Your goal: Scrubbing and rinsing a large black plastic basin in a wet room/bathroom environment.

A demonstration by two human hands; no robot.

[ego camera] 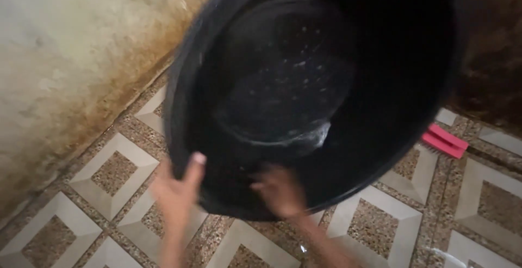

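Tilted black tub point(380, 83), centre frame; left hand point(176, 194) grasps its lower rim, right hand point(280, 192) blurred inside, grip indeterminable; wet rim may slip onto tiled floor point(109, 175).

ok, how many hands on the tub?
2. Left hand grips the black tub at its lower rim; right hand reaches inside beside it. More could be hidden behind the tub.

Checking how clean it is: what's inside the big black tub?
Inside the black tub: wet droplets, a little foam low down, and the right hand. The image is too blurred to show any dirt.
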